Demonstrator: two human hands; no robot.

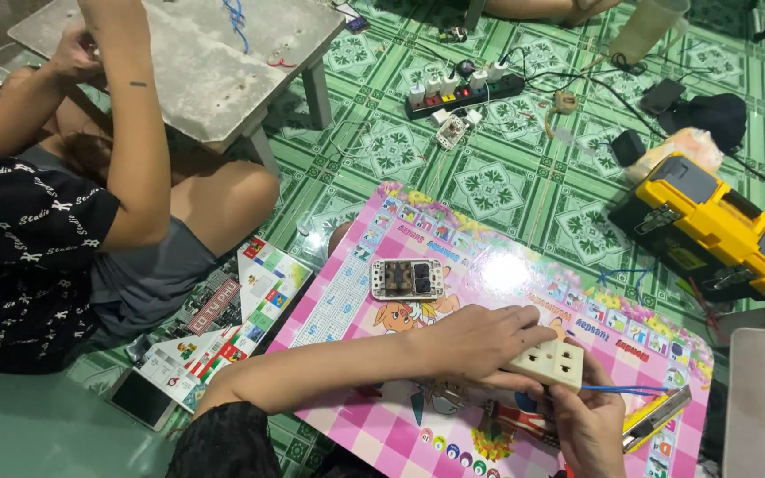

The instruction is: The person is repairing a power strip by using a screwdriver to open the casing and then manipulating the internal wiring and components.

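Over the pink illustrated plastic table (382, 354), the left hand (480, 341) grips a cream rectangular socket block (549, 363) while the right hand (591, 425) pinches blue wires (630, 389) at its edge, apparently mid-wiring; the open-backed white switch plate (407, 280) lies untouched nearby.

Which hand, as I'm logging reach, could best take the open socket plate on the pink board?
Probably left: the left hand, gripping the cream socket, lies nearer the open socket plate; the right hand sits farther, by the blue wires.
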